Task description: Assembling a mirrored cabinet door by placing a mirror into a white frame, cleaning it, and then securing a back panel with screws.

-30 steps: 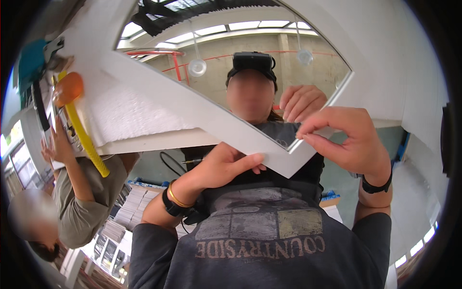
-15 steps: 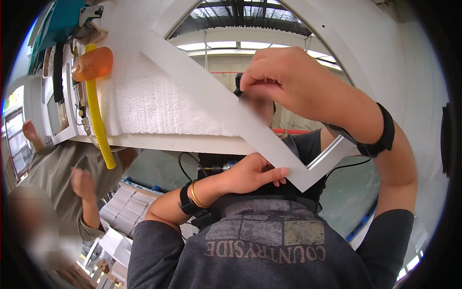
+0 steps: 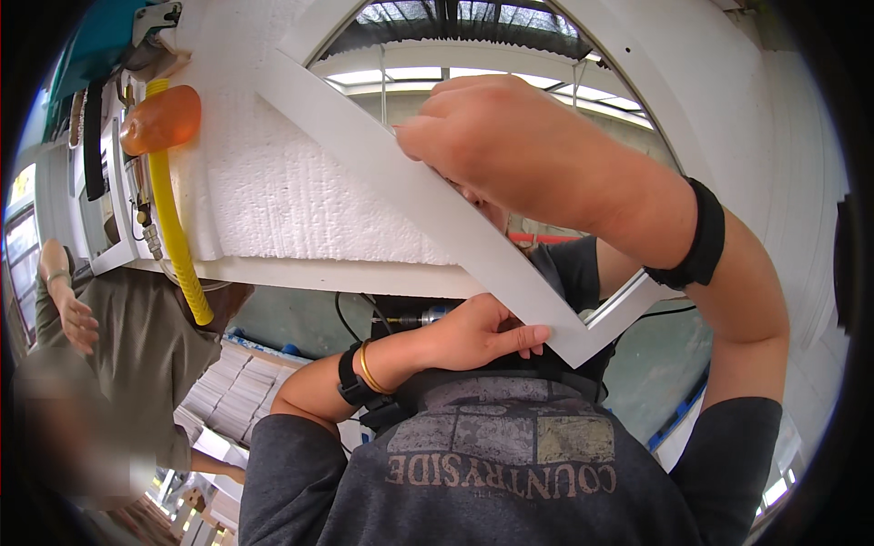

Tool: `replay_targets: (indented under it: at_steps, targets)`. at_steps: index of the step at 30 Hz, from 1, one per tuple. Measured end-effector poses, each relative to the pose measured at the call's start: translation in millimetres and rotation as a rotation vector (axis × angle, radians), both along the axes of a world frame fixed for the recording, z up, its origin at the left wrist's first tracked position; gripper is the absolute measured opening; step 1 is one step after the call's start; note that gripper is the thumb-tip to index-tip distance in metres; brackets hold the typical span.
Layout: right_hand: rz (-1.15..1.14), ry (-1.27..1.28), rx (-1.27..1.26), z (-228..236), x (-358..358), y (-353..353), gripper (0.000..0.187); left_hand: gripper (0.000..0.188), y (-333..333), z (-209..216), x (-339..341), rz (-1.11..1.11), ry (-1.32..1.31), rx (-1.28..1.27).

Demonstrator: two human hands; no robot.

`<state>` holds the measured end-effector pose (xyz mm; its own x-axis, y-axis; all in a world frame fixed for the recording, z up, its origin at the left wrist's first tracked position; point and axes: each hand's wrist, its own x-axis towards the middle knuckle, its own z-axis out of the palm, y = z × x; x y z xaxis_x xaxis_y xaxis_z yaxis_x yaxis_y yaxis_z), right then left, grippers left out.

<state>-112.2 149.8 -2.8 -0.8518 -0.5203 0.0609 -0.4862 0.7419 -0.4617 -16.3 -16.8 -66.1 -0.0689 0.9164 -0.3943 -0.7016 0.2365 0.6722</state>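
Observation:
A white frame (image 3: pixel 364 155) with a reflective pane (image 3: pixel 583 109) lies tilted across the bench, one corner toward me. My left hand (image 3: pixel 478 332) grips the frame's left side near that corner, thumb on the top face and fingers beneath. Over the pane, my right hand (image 3: pixel 510 150) is closed, with its knuckles up, close to the inner edge of the same side. Its fingertips are hidden, so whatever they pinch cannot be made out. The pane mirrors the roof and a dark sleeve.
White foam sheet (image 3: pixel 319 205) covers the bench. A mallet (image 3: pixel 164 123) with an orange head and yellow handle lies at left, beside an air-tool fitting (image 3: pixel 146 223) and a teal tool (image 3: pixel 100 50). A co-worker (image 3: pixel 137 346) stands at left, near stacked white strips (image 3: pixel 241 387).
My right hand has moved left along the frame's inner edge, away from the near corner. My left hand keeps its grip. The co-worker's arms have shifted.

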Motion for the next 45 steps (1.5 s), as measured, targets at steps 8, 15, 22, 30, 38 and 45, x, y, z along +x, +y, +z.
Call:
replay_targets:
  at_steps: [8,15,22,30,38,45]
  targets:
    - [0.237,0.188,0.085,-6,-8,3,0.020,0.031,0,0,0,0.004,0.030,0.004]
    - [0.243,0.128,0.126,-1,-9,5,0.022,0.028,0,-2,-2,-0.058,0.015,0.006]
    - [0.236,0.102,0.166,13,-10,0,0.024,0.029,1,0,0,0.006,0.027,0.007]
    - [0.218,0.077,0.078,7,-16,1,0.026,0.030,1,1,0,0.014,0.038,-0.003]
    - [0.256,0.094,0.192,19,-4,4,0.027,0.031,1,1,1,0.001,0.031,-0.022]
    - [0.287,0.074,0.153,9,6,10,0.020,0.029,2,2,-1,-0.001,0.037,-0.022]
